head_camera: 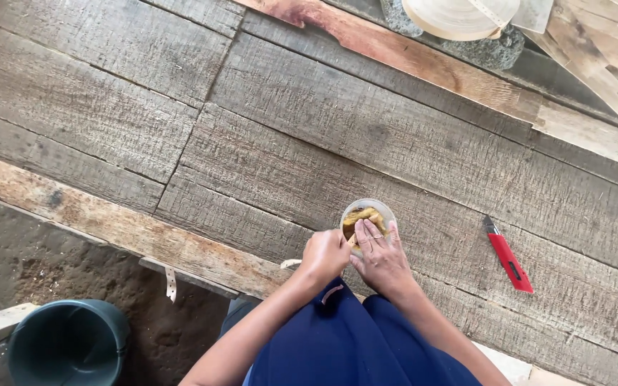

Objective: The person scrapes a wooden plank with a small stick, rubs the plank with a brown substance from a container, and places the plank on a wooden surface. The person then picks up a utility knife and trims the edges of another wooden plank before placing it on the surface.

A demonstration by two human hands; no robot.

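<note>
Both hands meet at a small cup [368, 214] on the bench [287, 129]. The left hand [323, 256] curls closed against its near side; the right hand [380, 257] lies flat, fingers [375, 230] spread over the rim. A red knife [508, 254] lies right of the hands.

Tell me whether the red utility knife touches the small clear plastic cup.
Apart. The head view shows bare grey plank between the red utility knife and the small clear plastic cup.
</note>
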